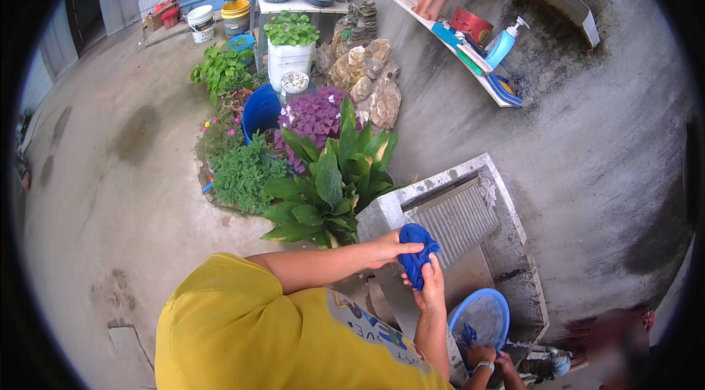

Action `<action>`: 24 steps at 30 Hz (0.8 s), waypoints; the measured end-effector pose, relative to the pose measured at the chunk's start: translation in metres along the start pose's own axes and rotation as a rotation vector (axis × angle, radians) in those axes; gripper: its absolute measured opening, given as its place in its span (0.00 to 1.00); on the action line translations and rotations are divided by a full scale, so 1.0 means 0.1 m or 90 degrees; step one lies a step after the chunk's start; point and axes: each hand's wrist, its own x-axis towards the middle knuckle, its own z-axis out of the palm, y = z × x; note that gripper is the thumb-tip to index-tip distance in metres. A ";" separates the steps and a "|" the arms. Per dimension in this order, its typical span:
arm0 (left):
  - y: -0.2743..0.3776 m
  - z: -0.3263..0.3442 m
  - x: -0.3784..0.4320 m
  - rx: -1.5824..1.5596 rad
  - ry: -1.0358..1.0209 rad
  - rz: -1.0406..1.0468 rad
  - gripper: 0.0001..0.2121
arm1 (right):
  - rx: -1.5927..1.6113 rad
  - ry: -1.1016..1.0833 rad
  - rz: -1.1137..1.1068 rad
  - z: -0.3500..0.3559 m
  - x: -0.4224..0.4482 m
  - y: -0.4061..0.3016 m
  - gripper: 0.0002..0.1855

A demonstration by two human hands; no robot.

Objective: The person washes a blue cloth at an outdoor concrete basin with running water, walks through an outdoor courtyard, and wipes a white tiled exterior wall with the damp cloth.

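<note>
My left hand (pixel 390 248) and my right hand (pixel 431 284) both grip a bunched, dark blue wet-looking cloth (pixel 417 249). The left thumb lies across its upper part, and the right fingers close around its lower end. The cloth is held in the air beside the ribbed washboard (pixel 460 225) built into a concrete wash sink (pixel 380 208). Lower right, a light blue plastic basin (pixel 478 302) holds cloudy water. Another person's hands (pixel 483 356) are at the basin's near side, by a piece of dark blue cloth (pixel 469 333).
A wall shelf (pixel 421 18) carries a blue pump bottle (pixel 502 45), a green-bristled brush (pixel 470 63) and a red container (pixel 471 25). Broad-leaved potted greenery (pixel 330 180) crowds the sink's left side. A pale crumpled cloth (pixel 487 191) lies at the washboard's top. A tap (pixel 542 362) is near the other person.
</note>
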 end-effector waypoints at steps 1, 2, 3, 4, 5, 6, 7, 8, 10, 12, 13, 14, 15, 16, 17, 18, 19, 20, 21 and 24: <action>0.01 0.01 -0.18 0.014 0.008 0.039 0.19 | 0.147 -0.044 0.065 -0.03 -0.02 0.13 0.25; -0.06 -0.04 -0.29 0.091 0.047 0.084 0.19 | 0.177 -0.045 0.115 -0.08 -0.02 0.32 0.29; -0.14 -0.08 -0.40 0.173 0.084 0.124 0.19 | 0.196 -0.052 0.148 -0.07 -0.04 0.47 0.28; -0.14 -0.11 -0.53 0.219 0.097 0.127 0.20 | 0.180 -0.087 0.118 0.06 -0.03 0.54 0.29; -0.14 -0.13 -0.67 0.266 0.108 0.126 0.20 | 0.166 -0.120 0.087 0.17 -0.06 0.64 0.30; -0.12 -0.19 -0.79 0.298 0.127 0.103 0.21 | 0.181 -0.196 0.129 0.22 0.00 0.71 0.32; -0.12 -0.22 -0.92 0.348 0.125 0.173 0.20 | 0.187 -0.239 0.134 0.26 -0.03 0.77 0.32; -0.15 -0.28 -1.04 0.480 0.190 0.218 0.21 | 0.196 -0.279 0.138 0.34 -0.05 0.82 0.31; -0.06 -0.34 -1.26 0.589 0.246 0.217 0.23 | 0.181 -0.353 0.112 0.62 -0.05 0.73 0.29; 0.09 -0.36 -1.48 0.534 0.227 0.129 0.24 | 0.124 -0.314 0.124 0.78 -0.01 0.79 0.26; 0.12 -0.40 -1.59 0.471 0.257 0.140 0.22 | 0.094 -0.294 0.128 0.90 0.01 0.82 0.24; 0.14 -0.44 -1.70 0.408 0.287 0.151 0.21 | 0.136 -0.275 0.106 1.06 0.03 0.83 0.20; 0.17 -0.49 -1.82 0.344 0.314 0.162 0.20 | 0.119 -0.247 0.090 1.19 0.06 0.82 0.16; 0.18 -0.58 -1.94 0.286 0.302 0.179 0.19 | 0.138 -0.219 0.082 1.29 0.12 0.87 0.13; 0.18 -0.67 -2.09 0.277 0.305 0.190 0.19 | 0.157 -0.187 0.074 1.39 0.18 0.94 0.11; 0.19 -0.77 -2.27 0.267 0.309 0.201 0.19 | 0.165 -0.202 0.067 1.53 0.21 0.98 0.08; 0.21 -0.88 -2.46 0.259 0.310 0.210 0.19 | 0.170 -0.182 0.033 1.71 0.25 1.09 0.12; 0.19 -1.06 -2.64 0.214 0.300 0.233 0.20 | 0.192 -0.169 0.070 1.88 0.31 1.19 0.15; 0.26 -1.14 -2.86 0.128 0.331 0.212 0.20 | 0.216 -0.147 0.103 2.04 0.35 1.28 0.17; 0.56 -1.49 -3.72 -0.118 0.432 0.186 0.20 | 0.241 -0.164 0.136 2.89 0.35 1.52 0.20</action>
